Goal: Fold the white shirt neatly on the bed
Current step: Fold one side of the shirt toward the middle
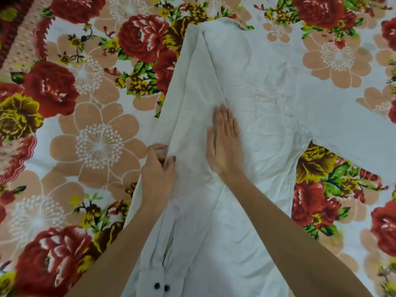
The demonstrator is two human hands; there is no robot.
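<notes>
The white shirt [263, 108] lies spread on the bed, collar at the far end, body running toward me. Its left sleeve [188, 108] is folded in over the body, with the cuff and two dark buttons [161, 286] at the near edge. The right sleeve [353, 133] stretches out to the right. My left hand [158, 168] pinches a fold of the folded-in sleeve between thumb and fingers. Flat on the shirt's middle lies my right hand [225, 142], fingers together, palm down.
The bedsheet [96, 142] has a bold print of red, yellow and peach flowers and covers the whole view. A dark red patterned strip [12, 24] shows at the far left corner.
</notes>
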